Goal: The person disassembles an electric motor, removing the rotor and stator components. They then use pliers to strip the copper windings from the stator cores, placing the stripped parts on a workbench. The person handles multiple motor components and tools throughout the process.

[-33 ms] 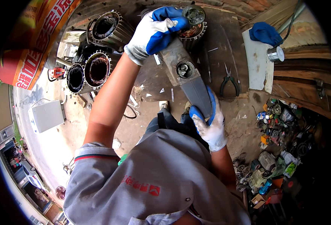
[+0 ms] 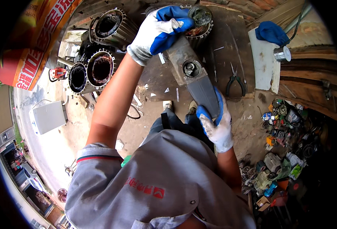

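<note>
My left hand [image 2: 162,32], in a white and blue glove, is closed at the upper middle. A round, greasy, dark cap-like part [image 2: 200,16] shows at its fingertips. Below it lies a grey metal tool housing [image 2: 204,95], tilted, its upper end partly hidden by the left glove. A round opening [image 2: 191,69] in the housing shows greasy metal inside. My right hand [image 2: 218,124], gloved alike, grips the housing's lower end, thumb on one side and fingers on the other.
Dark-handled pliers [image 2: 235,84] lie on the brown workbench [image 2: 225,45]. A finned motor casing [image 2: 202,34] stands behind the cap; several more, including one casing [image 2: 100,68], stand at left. Farther right are a tin can [image 2: 281,54], a blue cloth [image 2: 270,33] and heaped scrap parts [image 2: 275,162].
The view has shifted slightly, and the housing with my right hand sits a little farther right in it. Both hands keep their grips.
</note>
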The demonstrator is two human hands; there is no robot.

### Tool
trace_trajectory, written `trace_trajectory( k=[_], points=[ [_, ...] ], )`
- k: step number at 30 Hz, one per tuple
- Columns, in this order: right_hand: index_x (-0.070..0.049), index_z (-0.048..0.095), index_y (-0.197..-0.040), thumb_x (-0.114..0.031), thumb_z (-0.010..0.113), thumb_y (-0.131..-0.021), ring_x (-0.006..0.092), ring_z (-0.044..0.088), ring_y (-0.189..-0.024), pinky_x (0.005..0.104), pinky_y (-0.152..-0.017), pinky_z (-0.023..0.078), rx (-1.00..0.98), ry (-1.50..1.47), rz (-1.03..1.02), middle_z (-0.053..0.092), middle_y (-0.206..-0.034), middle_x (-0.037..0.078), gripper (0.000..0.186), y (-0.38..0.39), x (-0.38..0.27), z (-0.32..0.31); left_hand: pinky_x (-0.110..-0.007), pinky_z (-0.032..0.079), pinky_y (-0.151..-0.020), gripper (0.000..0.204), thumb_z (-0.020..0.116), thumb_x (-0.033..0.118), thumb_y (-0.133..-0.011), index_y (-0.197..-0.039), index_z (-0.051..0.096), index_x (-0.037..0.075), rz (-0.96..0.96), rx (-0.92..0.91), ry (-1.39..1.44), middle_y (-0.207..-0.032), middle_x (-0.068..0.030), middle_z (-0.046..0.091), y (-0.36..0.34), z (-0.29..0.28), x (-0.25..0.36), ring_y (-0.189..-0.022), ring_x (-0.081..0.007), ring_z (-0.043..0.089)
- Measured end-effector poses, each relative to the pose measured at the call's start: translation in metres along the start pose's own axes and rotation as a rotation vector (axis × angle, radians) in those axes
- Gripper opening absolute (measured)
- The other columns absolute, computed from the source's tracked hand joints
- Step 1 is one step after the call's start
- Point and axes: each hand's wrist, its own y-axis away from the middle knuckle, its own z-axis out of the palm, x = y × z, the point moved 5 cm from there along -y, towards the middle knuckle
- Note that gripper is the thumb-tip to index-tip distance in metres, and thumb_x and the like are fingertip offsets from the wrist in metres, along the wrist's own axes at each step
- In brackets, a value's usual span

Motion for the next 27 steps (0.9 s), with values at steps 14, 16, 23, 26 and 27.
trace_trajectory(
  k=[14,16,23,26,27],
  points=[
    [0.002,0.039,-0.134,0.0,0.069,-0.081,0.0149,0.058,-0.101,0.0278,-0.087,0.049,0.076,-0.039,-0.071,0.058,-0.116,0.011,0.061,-0.003,-0.008,0.003,-0.024,0.052,-0.076,0.032,0.071,0.003,-0.078,-0.108,0.064,-0.005,-0.085,-0.082,-0.536,-0.097,-0.0083,0.068,0.054,0.036,0.042,-0.084,-0.0102,0.063],
    [0.003,0.039,-0.134,0.0,0.069,-0.081,0.0151,0.057,-0.103,0.0282,-0.089,0.048,0.073,-0.074,-0.056,0.057,-0.117,0.012,0.061,-0.001,-0.009,0.005,-0.023,0.052,-0.073,0.032,0.072,0.003,-0.078,-0.108,0.064,-0.005,-0.115,-0.059,-0.419,-0.096,-0.0082,0.068,0.057,0.032,0.037,-0.083,-0.0096,0.062],
    [0.003,0.04,-0.132,0.001,0.069,-0.079,0.0171,0.056,-0.108,0.0304,-0.094,0.046,0.085,-0.12,-0.069,0.055,-0.12,0.014,0.061,0.001,0.001,0.006,-0.025,0.05,-0.073,0.027,0.072,0.004,-0.079,-0.104,0.064,-0.001,-0.235,0.083,0.007,-0.093,-0.0053,0.067,0.062,0.005,0.011,-0.08,-0.0116,0.061],
    [0.004,0.039,-0.132,0.001,0.07,-0.079,0.0175,0.055,-0.109,0.0311,-0.095,0.046,0.089,-0.108,-0.104,0.055,-0.121,0.014,0.061,0.001,-0.002,0.005,-0.03,0.051,-0.087,0.031,0.073,0.005,-0.077,-0.104,0.062,-0.001,-0.283,0.093,0.067,-0.101,-0.0078,0.066,0.064,-0.005,0.005,-0.094,-0.0172,0.062],
    [0.004,0.039,-0.132,0.001,0.07,-0.079,0.0177,0.055,-0.109,0.0313,-0.095,0.046,0.087,-0.131,-0.087,0.054,-0.121,0.014,0.062,0.001,-0.001,0.005,-0.03,0.051,-0.087,0.03,0.073,0.005,-0.077,-0.104,0.062,-0.001,-0.279,0.087,0.057,-0.1,-0.0077,0.066,0.063,-0.007,0.003,-0.093,-0.0172,0.062]
  ],
)
